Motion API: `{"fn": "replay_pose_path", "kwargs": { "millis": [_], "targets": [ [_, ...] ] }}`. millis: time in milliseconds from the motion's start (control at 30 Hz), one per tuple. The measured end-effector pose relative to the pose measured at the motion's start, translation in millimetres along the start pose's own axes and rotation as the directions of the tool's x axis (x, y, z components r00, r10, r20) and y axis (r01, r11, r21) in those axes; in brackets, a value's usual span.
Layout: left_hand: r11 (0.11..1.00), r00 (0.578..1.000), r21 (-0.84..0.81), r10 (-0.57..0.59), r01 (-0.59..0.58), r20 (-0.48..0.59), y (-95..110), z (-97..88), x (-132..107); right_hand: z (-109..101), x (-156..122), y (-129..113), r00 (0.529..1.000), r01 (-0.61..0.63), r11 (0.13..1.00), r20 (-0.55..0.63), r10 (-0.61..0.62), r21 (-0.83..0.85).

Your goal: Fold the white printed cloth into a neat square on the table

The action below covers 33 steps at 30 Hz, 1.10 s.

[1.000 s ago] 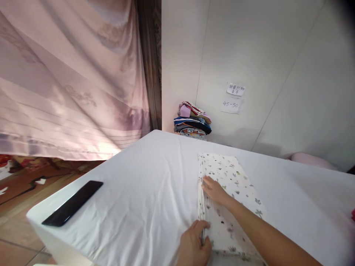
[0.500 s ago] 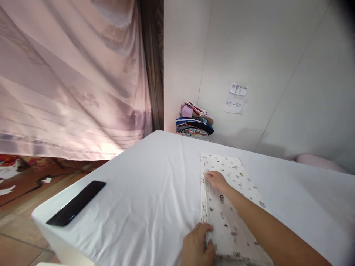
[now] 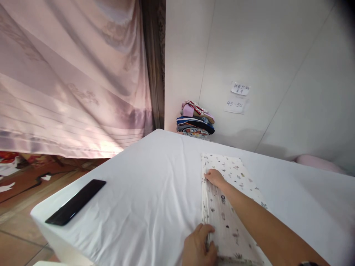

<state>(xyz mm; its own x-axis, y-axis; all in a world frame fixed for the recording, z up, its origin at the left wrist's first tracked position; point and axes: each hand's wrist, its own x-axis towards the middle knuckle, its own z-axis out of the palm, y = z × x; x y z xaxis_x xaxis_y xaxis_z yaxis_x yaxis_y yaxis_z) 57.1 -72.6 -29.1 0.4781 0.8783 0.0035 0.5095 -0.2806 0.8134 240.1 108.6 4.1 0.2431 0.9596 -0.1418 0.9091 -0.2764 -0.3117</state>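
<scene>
A folded white cloth (image 3: 230, 229) printed with small plants and animals lies lengthwise on the white-covered table (image 3: 133, 192). My right hand (image 3: 215, 178) reaches across it from the lower right, fingers closed on its left edge towards the far end. At the near left corner of the same cloth is my left hand (image 3: 198, 244), thumb and fingers curled around the folded edge. Part of the cloth is hidden beneath my right forearm.
A flat black glossy object (image 3: 76, 202) rests near the table's left edge. Behind the far edge rises a stack of folded clothes (image 3: 195, 120) against the white wall, which bears handwritten paper signs (image 3: 235, 104). A pink curtain (image 3: 77, 81) hangs at the left.
My right hand has shifted slightly towards the cloth's left edge and away from me. The left hand stays at the near corner, and the view has turned very slightly.
</scene>
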Motion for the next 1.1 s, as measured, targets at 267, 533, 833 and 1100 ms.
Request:
{"fn": "replay_pose_path", "kwargs": {
  "millis": [267,533,833,1100],
  "targets": [
    [0.999,0.999,-0.006,-0.042,0.042,-0.012,6,-1.7,-1,-3,0,-6,0.999,-0.014,1.000,0.033,0.014,0.004],
    [0.999,0.999,0.006,-0.038,0.038,-0.015,8,-3.5,-2,-1,4,1,0.998,0.015,0.997,0.065,-0.020,0.074],
    [0.999,0.999,0.002,-0.048,0.048,0.010,11,-6.8,-2,2,14,3,0.983,-0.104,0.975,0.167,0.072,0.195],
    [0.999,0.999,-0.002,-0.051,0.051,0.009,10,-6.0,-1,-2,10,5,0.970,-0.154,0.943,0.226,0.087,0.296]
  ]
}}
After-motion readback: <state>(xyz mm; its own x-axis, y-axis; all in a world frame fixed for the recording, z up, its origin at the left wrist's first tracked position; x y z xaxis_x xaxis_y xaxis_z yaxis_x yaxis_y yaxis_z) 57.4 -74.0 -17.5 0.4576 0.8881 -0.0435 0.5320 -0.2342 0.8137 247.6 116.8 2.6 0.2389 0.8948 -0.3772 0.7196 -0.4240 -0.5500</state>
